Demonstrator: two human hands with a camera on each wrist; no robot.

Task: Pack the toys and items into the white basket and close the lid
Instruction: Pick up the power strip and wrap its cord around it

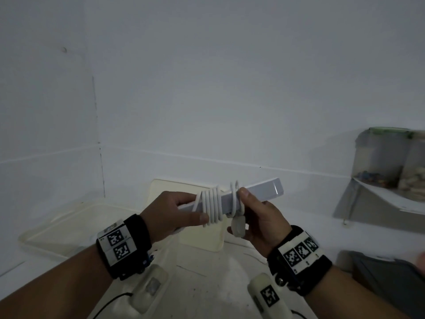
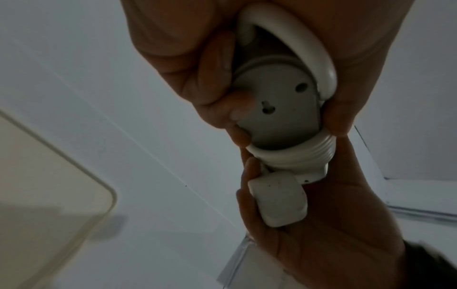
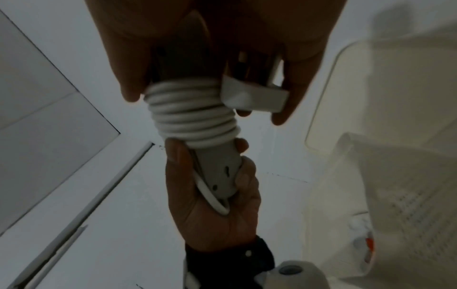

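A person's left hand (image 1: 174, 209) grips a white power strip (image 1: 259, 191) above the open white basket (image 1: 202, 238) while the right hand (image 1: 259, 217) pinches its plug (image 1: 239, 225), best tucked under the wound cord (image 1: 212, 204) before lowering.

A grey metal shelf (image 1: 377, 199) on the right wall carries clear lidded containers (image 1: 381, 157).

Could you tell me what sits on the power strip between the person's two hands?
In the head view, a tight coil of white cord wraps the power strip between the left hand and the right hand, which also holds the plug.
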